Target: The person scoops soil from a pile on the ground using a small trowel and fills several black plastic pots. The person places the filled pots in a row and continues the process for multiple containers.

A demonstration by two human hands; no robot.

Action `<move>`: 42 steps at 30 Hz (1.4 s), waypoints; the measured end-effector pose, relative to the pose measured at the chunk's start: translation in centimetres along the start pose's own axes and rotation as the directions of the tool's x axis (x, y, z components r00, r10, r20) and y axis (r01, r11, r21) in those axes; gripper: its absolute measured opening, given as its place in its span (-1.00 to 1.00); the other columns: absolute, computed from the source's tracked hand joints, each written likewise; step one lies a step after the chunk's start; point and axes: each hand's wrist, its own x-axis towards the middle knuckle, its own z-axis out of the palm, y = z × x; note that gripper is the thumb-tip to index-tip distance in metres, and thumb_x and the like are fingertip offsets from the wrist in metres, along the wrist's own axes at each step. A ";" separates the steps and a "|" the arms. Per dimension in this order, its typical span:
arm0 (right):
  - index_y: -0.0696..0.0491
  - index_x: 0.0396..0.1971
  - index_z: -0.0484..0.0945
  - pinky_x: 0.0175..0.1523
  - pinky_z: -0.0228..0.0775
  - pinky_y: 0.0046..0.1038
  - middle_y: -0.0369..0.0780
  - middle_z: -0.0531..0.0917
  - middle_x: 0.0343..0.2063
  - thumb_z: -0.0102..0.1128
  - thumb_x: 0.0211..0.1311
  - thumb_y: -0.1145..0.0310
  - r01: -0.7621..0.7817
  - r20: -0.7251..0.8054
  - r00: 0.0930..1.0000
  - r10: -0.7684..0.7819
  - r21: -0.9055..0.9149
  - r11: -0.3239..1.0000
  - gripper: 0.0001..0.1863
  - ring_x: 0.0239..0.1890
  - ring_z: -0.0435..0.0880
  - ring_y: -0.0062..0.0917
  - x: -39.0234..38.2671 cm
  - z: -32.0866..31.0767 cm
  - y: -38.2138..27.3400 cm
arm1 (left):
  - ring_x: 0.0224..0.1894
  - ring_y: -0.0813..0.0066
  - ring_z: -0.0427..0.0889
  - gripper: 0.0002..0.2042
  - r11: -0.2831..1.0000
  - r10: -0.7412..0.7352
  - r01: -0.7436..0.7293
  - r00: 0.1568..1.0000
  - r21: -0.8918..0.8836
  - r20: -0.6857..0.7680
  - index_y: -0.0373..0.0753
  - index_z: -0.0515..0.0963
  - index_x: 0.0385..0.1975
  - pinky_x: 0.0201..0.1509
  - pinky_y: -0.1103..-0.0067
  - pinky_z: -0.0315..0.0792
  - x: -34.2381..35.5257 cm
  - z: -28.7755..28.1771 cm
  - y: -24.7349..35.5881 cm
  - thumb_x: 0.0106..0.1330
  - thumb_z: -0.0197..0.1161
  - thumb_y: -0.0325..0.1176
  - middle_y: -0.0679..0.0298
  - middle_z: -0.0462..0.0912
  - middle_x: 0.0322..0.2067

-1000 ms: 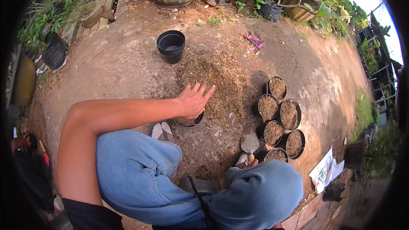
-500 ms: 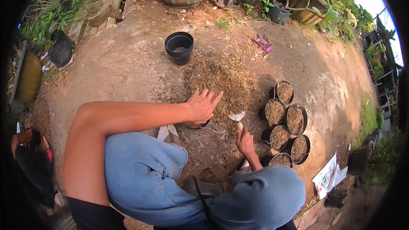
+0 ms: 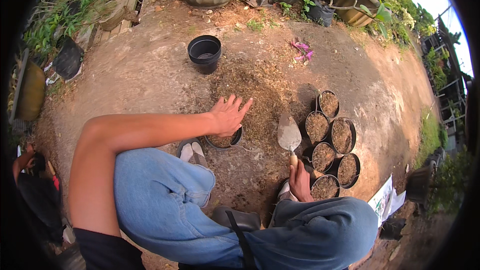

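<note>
Dirt ground, trowel gripped in right hand, soil-filled pot just beneath outspread left hand.

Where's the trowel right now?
In the head view, the trowel is right of centre, just left of the cluster of soil-filled black pots. Its pale handle is in the right hand.

Blue jeans are worn — with a short black sleeve
</note>
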 end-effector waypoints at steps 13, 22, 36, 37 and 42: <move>0.26 -0.01 0.45 -0.13 0.36 0.16 0.30 0.62 -0.33 0.01 0.50 0.18 -0.100 0.158 0.984 0.087 0.076 0.992 -0.61 -0.20 0.59 0.29 1.1 7.7 0.8 | 0.31 -0.17 0.31 -0.12 0.998 0.049 -0.050 0.998 -0.038 -0.025 -0.43 -0.21 0.54 0.27 -0.07 0.29 0.7 -0.6 0.6 0.39 0.15 -0.17 -0.23 0.26 0.29; 0.22 0.00 0.54 0.02 0.43 0.06 0.23 0.66 -0.23 0.01 0.50 0.08 -0.011 0.225 0.974 -0.004 0.068 0.998 -0.54 -0.06 0.63 0.20 15.4 10.0 -4.6 | 0.41 -0.22 0.21 -0.03 1.000 -0.025 0.025 0.999 -0.018 0.021 -0.41 -0.22 0.54 0.32 -0.05 0.29 -0.5 -2.0 -0.3 0.29 0.31 -0.25 -0.25 0.18 0.37; 0.20 -0.18 0.63 -0.11 0.43 0.01 0.19 0.65 -0.38 0.06 0.49 0.04 0.019 0.173 0.985 -0.008 -0.064 0.998 -0.54 -0.15 0.64 0.19 12.1 4.0 -2.6 | 0.41 -0.26 0.18 -0.01 0.992 -0.108 0.111 0.993 -0.065 0.043 -0.47 -0.22 0.53 0.31 -0.05 0.30 -2.4 -2.0 -1.5 0.27 0.33 -0.27 -0.28 0.16 0.38; 0.19 -0.17 0.63 -0.11 0.42 0.01 0.19 0.65 -0.38 0.05 0.49 0.04 -0.009 0.191 0.981 0.018 -0.047 0.999 -0.55 -0.15 0.64 0.19 11.8 3.2 -3.0 | 0.41 -0.25 0.19 -0.01 0.990 -0.117 0.120 0.992 -0.069 0.045 -0.47 -0.22 0.53 0.31 -0.05 0.30 -2.8 -1.7 -1.7 0.27 0.33 -0.27 -0.28 0.16 0.38; 0.20 -0.18 0.63 -0.12 0.43 0.00 0.18 0.66 -0.38 0.06 0.49 0.04 0.026 0.195 0.981 -0.016 -0.050 0.998 -0.55 -0.16 0.65 0.17 11.4 2.7 -1.8 | 0.40 -0.25 0.20 -0.03 0.983 -0.149 0.158 0.984 -0.090 0.093 -0.45 -0.22 0.53 0.31 -0.06 0.29 -4.1 -0.5 -2.6 0.27 0.31 -0.30 -0.28 0.16 0.38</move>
